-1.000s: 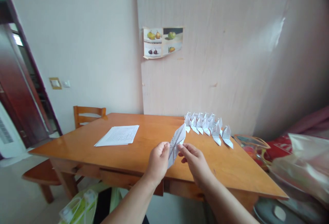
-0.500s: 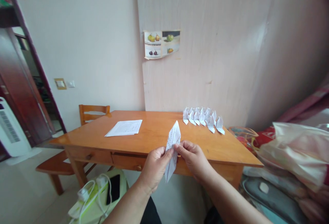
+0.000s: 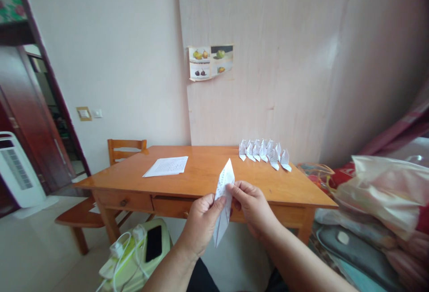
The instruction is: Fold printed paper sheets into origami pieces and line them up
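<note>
A narrow, diamond-shaped piece of folded paper (image 3: 225, 179), white with printed or written marks, is held upright in front of the table's near edge. My left hand (image 3: 202, 220) pinches its left side near the middle, thumb on the front. From the right, my right hand (image 3: 252, 202) grips the opposite edge slightly higher, its thumb also on the front. The fingers behind the paper are partly hidden. Several folded white paper figures (image 3: 263, 151) stand in a cluster at the table's back right. A stack of written sheets (image 3: 166, 167) lies on the left of the table.
The wooden table (image 3: 197, 167) has drawers along its front. A bench (image 3: 78, 218) and a chair (image 3: 127, 144) stand left. Below left, a pale green box (image 3: 164, 238) carries a black phone (image 3: 153, 243) and white cables. Plastic bags (image 3: 382, 193) are piled at the right.
My right thumb and fingers have shifted slightly up along the paper's right edge. The paper has turned a little and its lower tip sits lower. The camera view has moved slightly.
</note>
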`<state>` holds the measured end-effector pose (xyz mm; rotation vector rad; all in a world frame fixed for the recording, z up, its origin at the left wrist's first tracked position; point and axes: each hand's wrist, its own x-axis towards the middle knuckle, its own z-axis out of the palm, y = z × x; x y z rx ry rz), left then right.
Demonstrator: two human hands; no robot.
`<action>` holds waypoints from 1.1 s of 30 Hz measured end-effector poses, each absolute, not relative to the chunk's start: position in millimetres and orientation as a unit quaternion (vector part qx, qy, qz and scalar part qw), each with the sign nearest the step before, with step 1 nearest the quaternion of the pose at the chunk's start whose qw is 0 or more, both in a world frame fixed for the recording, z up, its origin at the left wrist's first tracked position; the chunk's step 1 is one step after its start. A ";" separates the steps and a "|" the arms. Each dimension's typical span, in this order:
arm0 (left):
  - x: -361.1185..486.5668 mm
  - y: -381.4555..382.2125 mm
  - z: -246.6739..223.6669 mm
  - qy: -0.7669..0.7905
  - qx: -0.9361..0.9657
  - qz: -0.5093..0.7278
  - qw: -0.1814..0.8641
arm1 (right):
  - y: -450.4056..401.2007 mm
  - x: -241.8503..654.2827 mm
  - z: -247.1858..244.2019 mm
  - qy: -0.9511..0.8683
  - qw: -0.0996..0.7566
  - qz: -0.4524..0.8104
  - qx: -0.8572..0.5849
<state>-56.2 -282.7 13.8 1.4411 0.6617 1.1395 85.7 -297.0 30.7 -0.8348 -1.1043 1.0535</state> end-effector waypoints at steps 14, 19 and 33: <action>-61.8 -305.3 5.9 0.321 0.616 0.438 0.571 | -284.4 112.6 38.6 -0.414 0.728 0.407 -0.366; -64.5 -302.8 4.7 0.304 0.603 0.463 0.574 | -298.4 91.7 25.4 -0.435 0.680 0.491 -0.328; -63.4 -307.6 -8.1 0.299 0.578 0.491 0.580 | -310.9 59.1 14.5 -0.342 0.634 0.630 -0.289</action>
